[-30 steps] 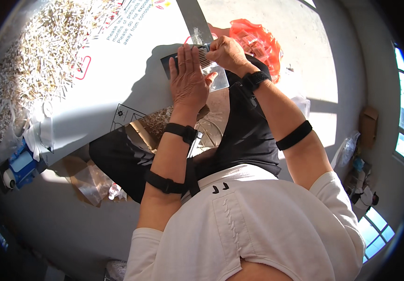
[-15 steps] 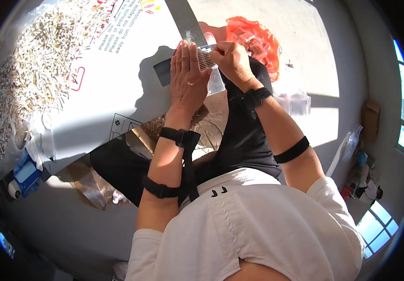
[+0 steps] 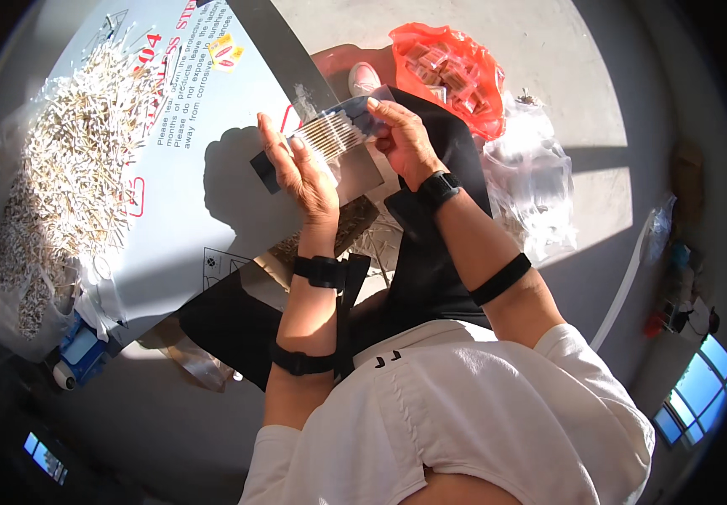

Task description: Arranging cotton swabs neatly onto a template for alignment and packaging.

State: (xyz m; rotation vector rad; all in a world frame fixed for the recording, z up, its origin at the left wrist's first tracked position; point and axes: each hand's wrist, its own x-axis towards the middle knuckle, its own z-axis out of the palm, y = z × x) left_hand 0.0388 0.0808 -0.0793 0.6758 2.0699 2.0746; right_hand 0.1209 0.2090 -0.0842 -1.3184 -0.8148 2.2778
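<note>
Between my hands, above the near right edge of the sheet-covered table (image 3: 186, 194), is a clear plastic pack with a row of white-tipped cotton swabs (image 3: 334, 139) in it. My left hand (image 3: 306, 187) holds the left end, its fingers stretched along the side and the thumb by the swabs. At the other end, my right hand (image 3: 407, 143) pinches the plastic (image 3: 369, 118) between thumb and fingers. Whether the pack is closed, I cannot tell. A large heap of loose cotton swabs (image 3: 85, 168) covers the left of the table.
On the floor at the upper right sits a red plastic bag (image 3: 495, 80) of small packs. Beside it lie clear plastic bags (image 3: 536, 189). An open cardboard box (image 3: 359, 220) stands below the table edge, near my legs. A blue and white object (image 3: 85, 349) is at the lower left.
Both hands have come lower and apart. My left hand has turned from lying over the pack to holding its end. My right hand has moved from the swabs to the plastic's right end.
</note>
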